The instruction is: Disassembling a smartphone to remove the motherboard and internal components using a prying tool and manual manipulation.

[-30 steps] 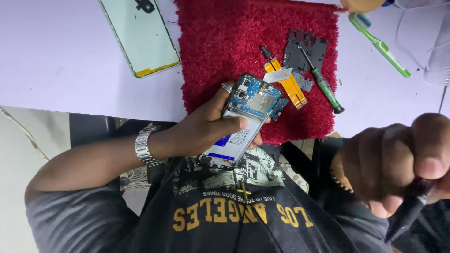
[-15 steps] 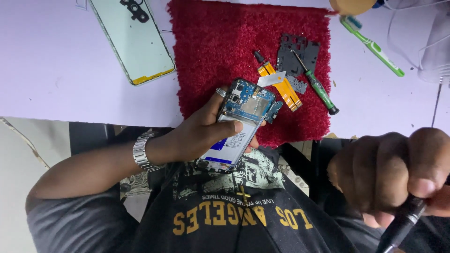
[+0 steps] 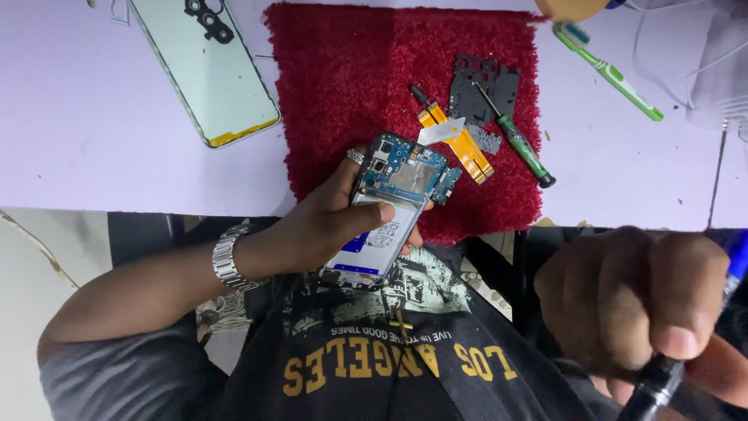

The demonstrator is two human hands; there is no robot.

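**Already opened: a phone with its circuit board showing**

Here the left hand [image 3: 331, 222] is gripping an opened smartphone [image 3: 389, 210], thumb lying across the battery and fingers wrapping the far edge, so the blue circuit board is facing up over the near edge of the red mat [image 3: 351, 86]. The right hand [image 3: 631, 300] is sitting low at about four o'clock from the phone, well apart from it, and is closing in a fist around a dark pen-like tool [image 3: 654, 386] whose tip is running out of view.

Judging by the layout, disassembly is well under way: the pale back cover [image 3: 206, 70] is lying off the phone at eleven o'clock on the white table [image 3: 78, 140], a black shield plate [image 3: 483, 86] and an orange flex cable [image 3: 460, 140] are resting on the mat at one o'clock, and a green-handled screwdriver [image 3: 522, 148] is lying just beside them. The board and battery are remaining in the frame. A green toothbrush [image 3: 612, 74] is lying farther out at two o'clock.
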